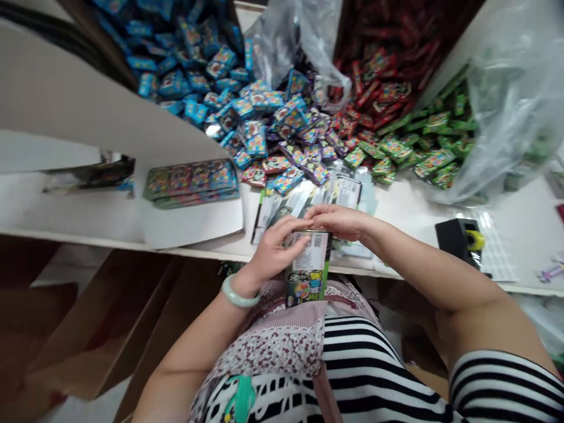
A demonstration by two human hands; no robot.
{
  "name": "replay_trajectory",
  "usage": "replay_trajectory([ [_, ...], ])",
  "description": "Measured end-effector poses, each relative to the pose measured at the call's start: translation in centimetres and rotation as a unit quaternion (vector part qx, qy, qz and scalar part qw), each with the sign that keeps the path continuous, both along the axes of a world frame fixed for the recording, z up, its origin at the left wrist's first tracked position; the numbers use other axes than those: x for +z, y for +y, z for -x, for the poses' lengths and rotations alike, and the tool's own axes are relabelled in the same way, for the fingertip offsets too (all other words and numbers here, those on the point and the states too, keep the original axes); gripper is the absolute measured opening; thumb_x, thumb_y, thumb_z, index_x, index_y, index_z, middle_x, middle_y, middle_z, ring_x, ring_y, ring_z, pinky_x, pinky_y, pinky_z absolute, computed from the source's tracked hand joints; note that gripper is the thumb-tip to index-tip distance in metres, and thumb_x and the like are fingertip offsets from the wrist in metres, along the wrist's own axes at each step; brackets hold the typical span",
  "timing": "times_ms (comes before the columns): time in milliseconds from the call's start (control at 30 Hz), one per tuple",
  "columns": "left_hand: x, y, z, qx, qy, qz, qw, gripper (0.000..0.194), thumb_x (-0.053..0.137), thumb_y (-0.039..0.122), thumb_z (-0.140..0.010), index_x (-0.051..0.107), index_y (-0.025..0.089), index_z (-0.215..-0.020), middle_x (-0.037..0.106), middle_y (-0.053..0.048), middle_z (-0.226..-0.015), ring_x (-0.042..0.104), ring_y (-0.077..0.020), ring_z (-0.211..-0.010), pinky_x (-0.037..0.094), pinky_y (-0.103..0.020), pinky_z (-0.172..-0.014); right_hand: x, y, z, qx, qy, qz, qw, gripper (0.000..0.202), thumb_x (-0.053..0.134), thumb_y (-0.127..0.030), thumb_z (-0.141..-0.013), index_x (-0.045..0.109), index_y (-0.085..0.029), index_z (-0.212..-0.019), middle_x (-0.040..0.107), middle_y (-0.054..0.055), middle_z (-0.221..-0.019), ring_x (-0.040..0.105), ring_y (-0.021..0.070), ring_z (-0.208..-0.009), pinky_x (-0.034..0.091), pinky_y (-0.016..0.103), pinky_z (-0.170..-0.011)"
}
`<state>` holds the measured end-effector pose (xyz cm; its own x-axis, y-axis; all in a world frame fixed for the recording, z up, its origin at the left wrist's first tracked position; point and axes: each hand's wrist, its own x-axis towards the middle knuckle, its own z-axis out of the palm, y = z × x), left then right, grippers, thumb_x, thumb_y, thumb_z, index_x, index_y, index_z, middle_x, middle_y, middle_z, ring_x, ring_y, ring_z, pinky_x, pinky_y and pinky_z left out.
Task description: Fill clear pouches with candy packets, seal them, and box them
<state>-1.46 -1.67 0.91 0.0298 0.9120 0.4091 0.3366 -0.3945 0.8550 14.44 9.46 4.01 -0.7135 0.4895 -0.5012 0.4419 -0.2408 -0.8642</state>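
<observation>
A black and green printed packet (307,267) stands against the apron at the table's front edge. My left hand (282,244) is wrapped round its upper left side, thumb across the front. At the packet's top edge, my right hand (337,221) has its fingers pressed together, their tips meeting those of my left hand. Behind both hands lie flat printed packets (350,191) in clear film. Small wrapped pieces are heaped beyond: blue (255,138), purple (315,170), red (352,120) and green (396,150).
A stack of multicoloured packs (194,181) lies on a white board (198,226) at the left. On the right are a black tape dispenser (458,239) and a clear plastic bag (502,117). Cardboard boxes (110,323) stand below the table (409,205).
</observation>
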Motion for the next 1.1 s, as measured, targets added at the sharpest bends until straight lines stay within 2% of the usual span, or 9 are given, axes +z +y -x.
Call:
replay_trajectory([
  [100,0.5,0.2,1.4,0.014,-0.018,0.070,0.997,0.018,0.070,0.030,-0.086,0.073,0.022,-0.101,0.072,-0.006,-0.094,0.067,-0.0173,-0.089,0.055,-0.031,-0.080,-0.4,5.0,-3.0,-0.029,-0.062,-0.193,0.979,0.013,0.054,-0.017,-0.086,0.064,-0.021,-0.094,0.071,0.005,-0.092,0.065,0.0183,-0.086,0.053,0.032,-0.077],
  [200,0.4,0.1,3.0,0.052,-0.056,0.155,0.985,0.026,0.078,0.039,-0.078,0.075,0.021,-0.096,0.074,-0.007,-0.094,0.069,-0.0196,-0.087,0.057,-0.030,-0.075,-0.9,11.8,-8.2,-0.195,-0.232,-0.467,0.831,0.023,0.054,-0.024,-0.091,0.063,-0.016,-0.110,0.067,0.015,-0.120,0.060,0.0277,-0.112,0.047,0.043,-0.097],
  [300,-0.2,0.0,3.9,0.082,-0.083,0.196,0.974,0.036,0.081,0.046,-0.072,0.076,0.020,-0.097,0.075,-0.008,-0.095,0.069,-0.0206,-0.085,0.058,-0.030,-0.071,-1.9,17.2,-12.9,-0.274,-0.381,-0.517,0.716,0.043,0.061,-0.036,-0.089,0.060,-0.010,-0.124,0.057,0.024,-0.134,0.051,0.0376,-0.125,0.041,0.051,-0.103],
  [367,-0.5,0.1,3.8,0.095,-0.086,0.207,0.970,0.040,0.082,0.049,-0.071,0.075,0.019,-0.098,0.074,-0.009,-0.095,0.068,-0.0206,-0.084,0.058,-0.030,-0.070,-2.7,19.3,-14.6,-0.282,-0.406,-0.500,0.711,0.044,0.065,-0.039,-0.086,0.064,-0.008,-0.117,0.060,0.025,-0.129,0.054,0.0390,-0.120,0.043,0.052,-0.100],
  [500,-0.8,0.3,3.6,0.107,-0.089,0.215,0.967,0.044,0.082,0.050,-0.070,0.075,0.019,-0.100,0.074,-0.009,-0.098,0.068,-0.0214,-0.088,0.059,-0.030,-0.073,-4.2,20.6,-16.2,-0.315,-0.366,-0.446,0.754,0.024,0.064,-0.030,-0.084,0.072,-0.014,-0.100,0.071,0.016,-0.108,0.064,0.0297,-0.100,0.048,0.043,-0.091],
  [633,-0.9,0.2,4.3,0.116,-0.120,0.235,0.957,0.042,0.084,0.047,-0.069,0.074,0.019,-0.100,0.075,-0.009,-0.099,0.069,-0.0219,-0.086,0.059,-0.031,-0.071,-5.0,20.2,-17.4,-0.312,-0.337,-0.444,0.769,0.034,0.067,-0.034,-0.082,0.071,-0.014,-0.108,0.070,0.014,-0.111,0.064,0.0274,-0.098,0.048,0.040,-0.090],
  [833,-1.8,0.7,5.5,0.263,-0.232,0.180,0.919,0.044,0.083,0.042,-0.068,0.066,0.019,-0.102,0.072,-0.004,-0.097,0.067,-0.0149,-0.075,0.056,-0.024,-0.065,-5.2,17.9,-16.1,-0.254,-0.379,-0.536,0.711,0.054,0.062,-0.050,-0.087,0.064,-0.014,-0.128,0.050,0.021,-0.143,0.044,0.0376,-0.129,0.033,0.052,-0.106],
  [933,-3.3,1.0,5.3,0.280,-0.259,0.169,0.909,0.047,0.081,0.042,-0.067,0.057,0.021,-0.102,0.067,-0.001,-0.087,0.065,-0.0129,-0.072,0.055,-0.024,-0.065,-5.1,17.1,-14.9,-0.218,-0.378,-0.569,0.697,0.067,0.064,-0.052,-0.085,0.054,-0.015,-0.140,0.050,0.021,-0.143,0.043,0.0379,-0.129,0.032,0.052,-0.106],
  [1100,-5.3,-0.2,4.9,0.303,-0.023,0.148,0.941,0.063,0.080,0.048,-0.067,0.051,0.019,-0.114,0.060,-0.012,-0.114,0.062,-0.0270,-0.111,0.052,-0.044,-0.097,-4.6,17.2,-14.7,-0.214,-0.354,-0.519,0.748,0.036,0.050,-0.032,-0.093,0.068,-0.012,-0.118,0.066,0.022,-0.120,0.058,0.0353,-0.115,0.043,0.048,-0.099],
])
